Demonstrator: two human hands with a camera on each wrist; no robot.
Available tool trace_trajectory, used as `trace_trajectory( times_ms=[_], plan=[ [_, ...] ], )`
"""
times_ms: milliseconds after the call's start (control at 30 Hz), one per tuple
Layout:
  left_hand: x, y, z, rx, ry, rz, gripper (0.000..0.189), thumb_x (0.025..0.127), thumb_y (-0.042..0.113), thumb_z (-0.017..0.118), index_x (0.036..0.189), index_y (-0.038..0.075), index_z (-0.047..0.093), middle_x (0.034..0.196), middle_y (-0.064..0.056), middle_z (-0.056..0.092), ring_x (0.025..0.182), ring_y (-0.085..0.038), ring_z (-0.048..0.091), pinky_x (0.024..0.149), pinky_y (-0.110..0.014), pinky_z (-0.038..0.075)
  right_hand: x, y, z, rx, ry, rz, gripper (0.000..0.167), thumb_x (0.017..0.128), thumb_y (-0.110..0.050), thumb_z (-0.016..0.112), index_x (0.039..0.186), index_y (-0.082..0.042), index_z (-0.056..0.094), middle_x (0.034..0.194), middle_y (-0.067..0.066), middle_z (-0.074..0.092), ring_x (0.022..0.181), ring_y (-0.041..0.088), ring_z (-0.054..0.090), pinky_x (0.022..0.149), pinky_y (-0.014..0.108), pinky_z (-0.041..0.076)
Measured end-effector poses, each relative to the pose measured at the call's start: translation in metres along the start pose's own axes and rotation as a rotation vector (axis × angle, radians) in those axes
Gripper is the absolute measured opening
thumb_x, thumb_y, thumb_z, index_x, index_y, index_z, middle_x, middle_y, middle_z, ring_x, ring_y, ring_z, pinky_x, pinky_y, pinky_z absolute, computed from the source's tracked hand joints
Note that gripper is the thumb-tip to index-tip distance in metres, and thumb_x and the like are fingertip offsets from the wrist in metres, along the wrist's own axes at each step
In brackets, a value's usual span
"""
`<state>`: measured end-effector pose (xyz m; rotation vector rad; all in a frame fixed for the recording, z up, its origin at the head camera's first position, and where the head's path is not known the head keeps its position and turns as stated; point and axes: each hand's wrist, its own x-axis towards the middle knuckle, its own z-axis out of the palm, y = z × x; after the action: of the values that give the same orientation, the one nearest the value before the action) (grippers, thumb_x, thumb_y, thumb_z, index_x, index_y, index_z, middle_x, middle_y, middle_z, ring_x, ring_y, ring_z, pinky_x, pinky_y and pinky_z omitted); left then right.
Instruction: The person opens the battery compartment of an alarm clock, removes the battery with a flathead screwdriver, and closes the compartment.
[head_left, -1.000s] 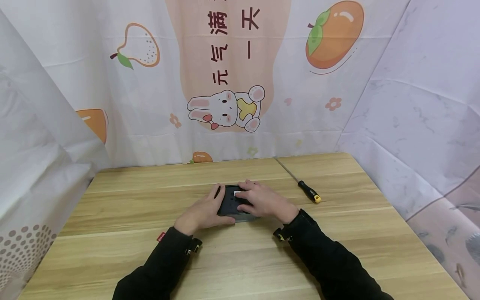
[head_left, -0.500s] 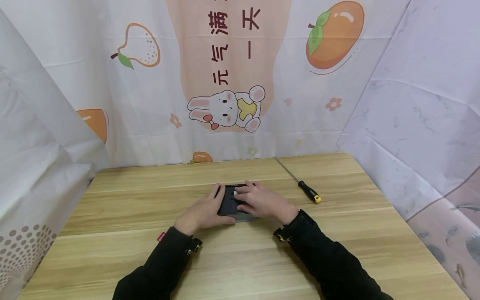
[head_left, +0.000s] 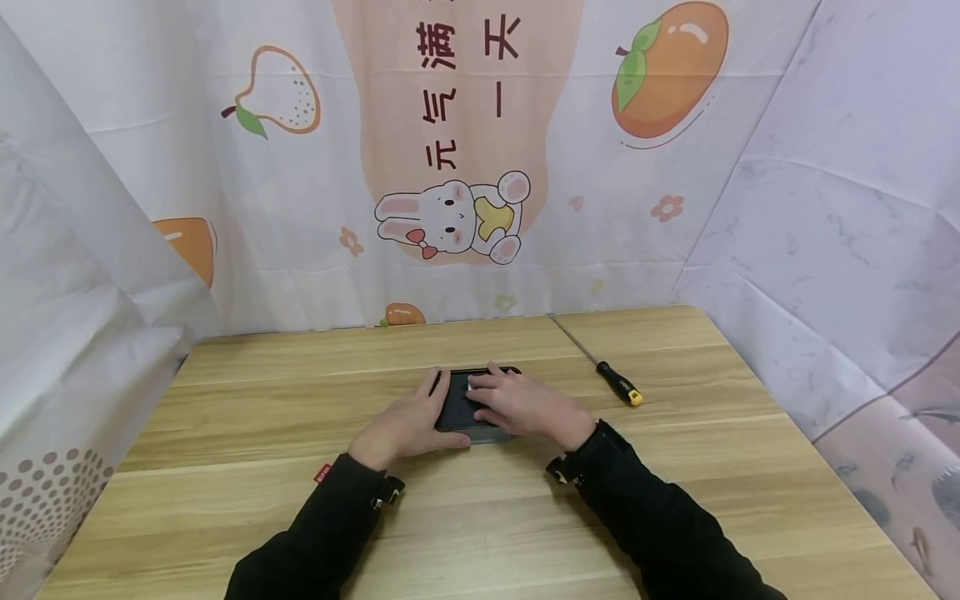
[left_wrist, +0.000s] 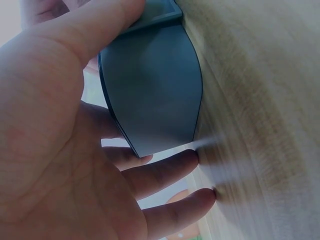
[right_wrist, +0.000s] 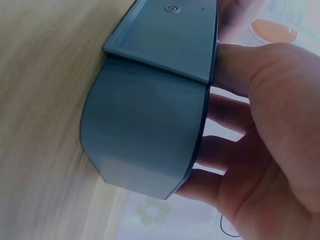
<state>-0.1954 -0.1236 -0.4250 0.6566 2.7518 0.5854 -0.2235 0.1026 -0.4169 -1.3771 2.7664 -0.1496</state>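
Observation:
A dark grey box-like device (head_left: 456, 410) with a black upper face lies on the table between both hands. My left hand (head_left: 405, 425) holds its left end, thumb along the near side and fingers around the far left. In the left wrist view, a smooth angled side panel (left_wrist: 150, 90) shows between thumb and fingers. The right hand (head_left: 528, 406) rests over the right part, its fingertips on the black face beside a small white label (head_left: 470, 386), mostly covered. The right wrist view shows a recessed front panel (right_wrist: 170, 37) with a round mark. Whatever lies under the right fingertips is hidden.
A screwdriver (head_left: 618, 384) with a black and yellow handle lies at the back right, its shaft pointing to the table's far edge. Behind the wood-grain table (head_left: 247, 400) hangs a printed curtain (head_left: 300, 208), with more cloth on both sides.
The right fingers have shifted slightly on the black face, covering more of the white label and uncovering the far right corner. Left hand, device and screwdriver stay in place.

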Motion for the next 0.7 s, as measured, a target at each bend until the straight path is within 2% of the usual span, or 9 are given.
trace_trajectory(
  times_ms=[267, 467, 700],
  plan=[
    [0.0, 0.0, 0.0, -0.013, -0.004, 0.001, 0.11, 0.089, 0.059, 0.071, 0.162, 0.002, 0.012, 0.167, -0.023, 0.007, 0.142, -0.043, 0.037, 0.108, -0.05, 0.04, -0.001, -0.002, 0.0, -0.015, -0.001, 0.006, 0.039, 0.106, -0.029, 0.057, 0.139, -0.01, 0.063, 0.149, 0.014, 0.052, 0.138, 0.041, 0.045, 0.101, 0.056, 0.046],
    [-0.001, 0.001, -0.001, -0.021, -0.011, 0.003, 0.11, 0.089, 0.058, 0.071, 0.162, 0.002, 0.011, 0.167, -0.023, 0.005, 0.144, -0.042, 0.034, 0.11, -0.05, 0.038, -0.002, -0.006, 0.0, -0.099, 0.019, -0.016, 0.039, 0.105, -0.029, 0.058, 0.138, -0.008, 0.063, 0.147, 0.014, 0.055, 0.132, 0.031, 0.054, 0.099, 0.046, 0.049],
    [-0.001, 0.001, -0.002, -0.039, -0.015, -0.008, 0.109, 0.09, 0.056, 0.072, 0.162, 0.001, 0.011, 0.167, -0.024, 0.004, 0.144, -0.043, 0.033, 0.11, -0.051, 0.038, -0.003, -0.01, 0.001, -0.184, 0.046, -0.028, 0.04, 0.107, -0.03, 0.055, 0.138, -0.006, 0.062, 0.145, 0.015, 0.056, 0.13, 0.03, 0.056, 0.096, 0.044, 0.052]
  ],
)
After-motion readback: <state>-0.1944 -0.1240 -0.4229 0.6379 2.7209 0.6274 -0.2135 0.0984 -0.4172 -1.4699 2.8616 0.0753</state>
